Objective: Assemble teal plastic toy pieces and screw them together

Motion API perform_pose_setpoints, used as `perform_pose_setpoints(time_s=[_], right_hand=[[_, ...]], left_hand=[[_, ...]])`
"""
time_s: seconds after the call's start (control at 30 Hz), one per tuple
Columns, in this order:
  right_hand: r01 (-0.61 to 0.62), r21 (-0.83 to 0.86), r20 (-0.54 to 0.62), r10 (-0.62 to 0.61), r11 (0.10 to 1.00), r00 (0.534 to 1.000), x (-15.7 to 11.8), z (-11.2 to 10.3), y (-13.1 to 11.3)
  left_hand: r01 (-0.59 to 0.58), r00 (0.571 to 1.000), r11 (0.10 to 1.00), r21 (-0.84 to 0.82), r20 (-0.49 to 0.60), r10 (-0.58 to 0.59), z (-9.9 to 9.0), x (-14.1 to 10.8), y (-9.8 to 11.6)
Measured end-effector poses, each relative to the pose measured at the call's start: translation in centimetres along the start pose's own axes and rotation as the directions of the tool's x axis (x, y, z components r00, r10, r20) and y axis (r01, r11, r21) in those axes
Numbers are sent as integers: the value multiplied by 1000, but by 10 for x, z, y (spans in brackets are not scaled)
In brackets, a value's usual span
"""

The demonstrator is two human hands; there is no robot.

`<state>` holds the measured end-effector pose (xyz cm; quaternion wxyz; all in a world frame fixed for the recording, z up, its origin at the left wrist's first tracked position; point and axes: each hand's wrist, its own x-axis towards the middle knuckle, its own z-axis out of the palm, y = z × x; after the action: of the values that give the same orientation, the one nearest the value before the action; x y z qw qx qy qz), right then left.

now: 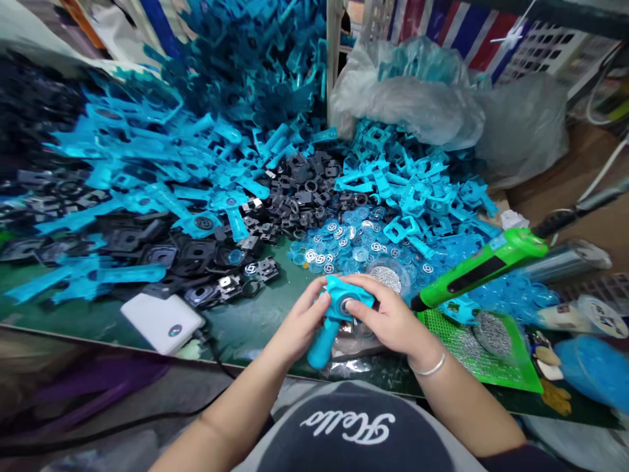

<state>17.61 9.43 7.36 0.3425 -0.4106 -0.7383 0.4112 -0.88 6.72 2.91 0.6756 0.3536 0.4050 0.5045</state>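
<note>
Where fingers (366, 286) close, a turquoise plastic part (335, 286) sits between them.

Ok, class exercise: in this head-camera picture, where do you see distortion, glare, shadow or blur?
Head view: wide-angle bending curves the table edge and stretches the blue plastic parts toward the left; soft glare lies on the clear plastic bag; the black plastic parts at far left sink into shadow; the left hand and right hand on the blue plastic piece look fairly sharp.

Glossy cyan plastic part (318, 347), matt black plastic frames (295, 196), crinkled polythene sack (407, 98).
</note>
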Motion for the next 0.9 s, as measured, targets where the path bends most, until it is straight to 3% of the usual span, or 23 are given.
perform_pose_setpoints(time_s=[0.1,0.2,0.33,0.5,0.6,0.7,0.77,0.83,0.9], right_hand=[[-13,-42,-111,8,999,994,-5,4,7],[40,-70,-75,-45,997,996,-10,6,7],[88,-115,-153,-105,989,983,-15,14,7],[138,-141,-301,-176,980,937,-15,29,16],[137,-94,-267,-157,986,951,-13,21,21],[132,-36,-98,-135,991,986,-10,2,21],[110,-32,17,-110,993,994,-10,-7,18],[77,-37,44,-76,996,996,-12,-9,15],[56,-40,-3,-56,998,998,-14,-4,13]], left_hand=[[-210,968,938,277,-75,239,7,0,3],[-366,912,853,371,-38,408,15,2,2],[-411,891,793,451,11,455,21,3,-2],[-447,808,684,577,-68,585,27,4,-2],[-420,849,647,636,22,529,24,4,8],[-343,933,667,661,161,321,21,-1,22],[-289,957,668,685,214,195,23,-7,29],[-242,970,641,728,199,141,28,-12,31],[-191,982,629,754,141,129,32,-16,28]])
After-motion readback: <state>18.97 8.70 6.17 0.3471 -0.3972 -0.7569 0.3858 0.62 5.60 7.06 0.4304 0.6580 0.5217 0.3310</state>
